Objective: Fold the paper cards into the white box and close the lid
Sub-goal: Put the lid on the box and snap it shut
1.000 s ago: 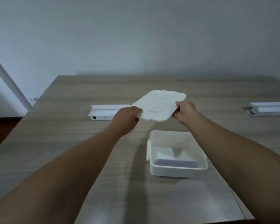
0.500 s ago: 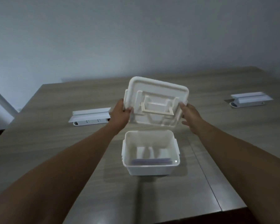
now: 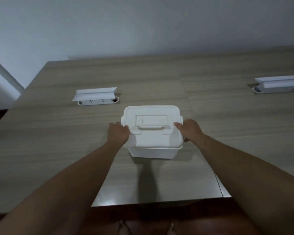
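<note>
The white box stands in the middle of the wooden table. Its white lid, with a flat handle on top, lies over the box opening; a thin gap shows along the front edge. My left hand grips the lid's left side. On the lid's right side, my right hand holds it with the fingers curled over the edge. The paper cards are hidden inside the box.
Two white pop-up socket units with raised flaps sit in the table: one at the back left, one at the far right. The table's front edge is close to me. A pale wall stands behind.
The lid was held tilted above the open box; now it has come down flat onto the box, with both hands still on its sides. The cards are no longer visible.
</note>
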### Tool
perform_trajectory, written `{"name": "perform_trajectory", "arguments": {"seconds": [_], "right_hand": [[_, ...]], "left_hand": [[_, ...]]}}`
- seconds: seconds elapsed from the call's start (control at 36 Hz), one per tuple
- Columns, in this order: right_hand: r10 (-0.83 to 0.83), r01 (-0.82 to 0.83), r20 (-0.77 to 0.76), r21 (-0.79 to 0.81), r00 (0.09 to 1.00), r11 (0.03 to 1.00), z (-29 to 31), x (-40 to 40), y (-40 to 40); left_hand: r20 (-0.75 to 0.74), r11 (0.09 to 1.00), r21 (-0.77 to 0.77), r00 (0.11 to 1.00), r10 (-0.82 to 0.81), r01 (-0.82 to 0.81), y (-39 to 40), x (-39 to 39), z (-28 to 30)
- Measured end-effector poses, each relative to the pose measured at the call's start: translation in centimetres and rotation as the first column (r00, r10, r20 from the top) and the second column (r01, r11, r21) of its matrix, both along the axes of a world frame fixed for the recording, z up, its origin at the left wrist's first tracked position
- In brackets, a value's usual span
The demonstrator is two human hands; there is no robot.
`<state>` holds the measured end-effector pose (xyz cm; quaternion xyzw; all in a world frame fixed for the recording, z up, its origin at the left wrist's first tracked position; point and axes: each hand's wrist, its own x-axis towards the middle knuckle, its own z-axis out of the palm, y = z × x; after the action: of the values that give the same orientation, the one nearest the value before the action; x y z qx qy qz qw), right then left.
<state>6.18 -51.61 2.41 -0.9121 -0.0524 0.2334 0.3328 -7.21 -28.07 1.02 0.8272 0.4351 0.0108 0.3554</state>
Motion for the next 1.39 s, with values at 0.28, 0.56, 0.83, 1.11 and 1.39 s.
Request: {"name": "perform_trajectory", "arguments": {"seconds": [0.28,0.56,0.83,1.11,1.39], "right_hand": [[-0.043,0.044,0.007,-0.073,0.999,0.996,-1.1,-1.1,-0.6],[-0.247,0.338,-0.382,0.194,0.891,0.921,-3.1,-1.2,-0.6],[-0.303,0.353,-0.223,0.231,0.926,0.907,-3.7,-0.1,-0.2],[-0.273,0.266,0.064,0.099,0.960,0.959,-3.3,-1.1,1.9],[-0.127,0.194,-0.242,0.279,0.962,0.940,-2.6,-0.4,1.1]], "left_hand": [[0.045,0.999,-0.025,0.999,-0.030,0.031,0.1,-0.6,-0.9],[-0.011,0.870,-0.483,0.994,0.107,-0.099,0.8,0.0,-0.9],[0.071,0.613,-0.762,0.912,0.404,-0.212,1.3,-1.1,-2.5],[0.200,0.977,-0.123,0.960,0.197,-0.175,-1.9,-0.7,-1.2],[0.230,1.000,0.018,0.973,-0.003,-0.001,-2.0,-1.8,-1.8]]}}
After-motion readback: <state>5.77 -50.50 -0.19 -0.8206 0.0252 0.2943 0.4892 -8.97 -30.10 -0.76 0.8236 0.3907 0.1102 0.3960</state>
